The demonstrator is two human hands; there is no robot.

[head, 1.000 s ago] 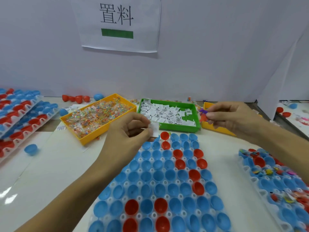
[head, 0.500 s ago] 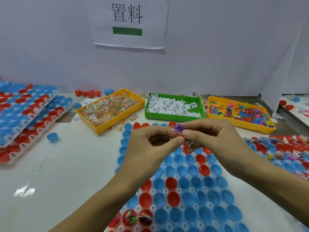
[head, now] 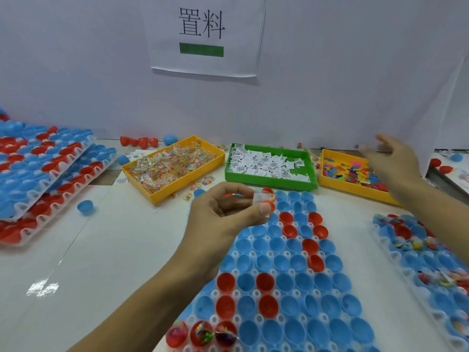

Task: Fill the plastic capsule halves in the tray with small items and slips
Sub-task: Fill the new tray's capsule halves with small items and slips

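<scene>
The left hand [head: 228, 212] is curled, thumb and forefinger pinching a small orange toy [head: 271, 201] together with what looks like a clear slip or packet, though blur makes that second piece uncertain. It hovers over the far left corner of the tray [head: 256, 293] of blue and red capsule halves [head: 291, 278]. The right hand [head: 390, 161] is released, fingers spread and blurred, reaching over the far right yellow bin of coloured toys [head: 355, 174]; it holds nothing that can be seen.

The tray runs lengthwise from near to far, straight ahead of the person, directly beneath and to the near right of the left hand. That hand is much the nearer of the two, so the drop probably falls to it: the open cups lie just below the pinched toy. Three red halves at the tray's near left edge [head: 201, 335] already hold contents; nearly all the rest look unfilled.

Beyond the tray, the green bin of white slips [head: 271, 166] sits at centre, with a yellow bin of small clear packets [head: 175, 166] to its left. A second tray with partly filled halves [head: 426, 252] lies on the right, stacked trays [head: 45, 171] on the left. Loose capsule halves sit by the wall [head: 142, 142]. Nothing stands between the left hand and the cups.
</scene>
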